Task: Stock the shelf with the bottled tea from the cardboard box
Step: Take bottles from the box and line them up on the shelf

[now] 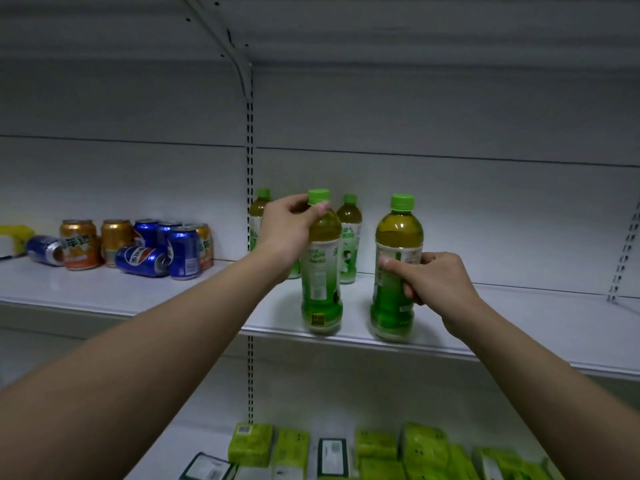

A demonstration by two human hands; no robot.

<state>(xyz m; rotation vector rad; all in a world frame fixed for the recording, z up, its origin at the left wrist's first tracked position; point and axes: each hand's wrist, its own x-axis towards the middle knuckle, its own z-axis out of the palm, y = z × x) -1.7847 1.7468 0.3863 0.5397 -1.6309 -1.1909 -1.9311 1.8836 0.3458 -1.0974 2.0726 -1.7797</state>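
Left fingers (323,206) curled about the neck and shoulder of a front tea bottle (322,268), thumb tip pressed just under its green cap; left hand (289,230) closed on it. Right fingers (393,264) wrapped round the label band of a second tea bottle (396,271), thumb across the front, the rest tucked behind; right hand (436,282) closed on that one. Both bottles upright, standing near the front lip of the white shelf (519,327), apart from each other. Behind them, two more tea bottles: one (349,237) between the held pair, one (258,216) at the left beside the slotted upright (250,140) and partly hidden by the left hand. Farther left on the same shelf level, a cluster of drink cans (138,245), orange and blue, some upright, two blue ones lying on their sides. On the shelf below, green packets (381,448) in a row. No cardboard box in view.
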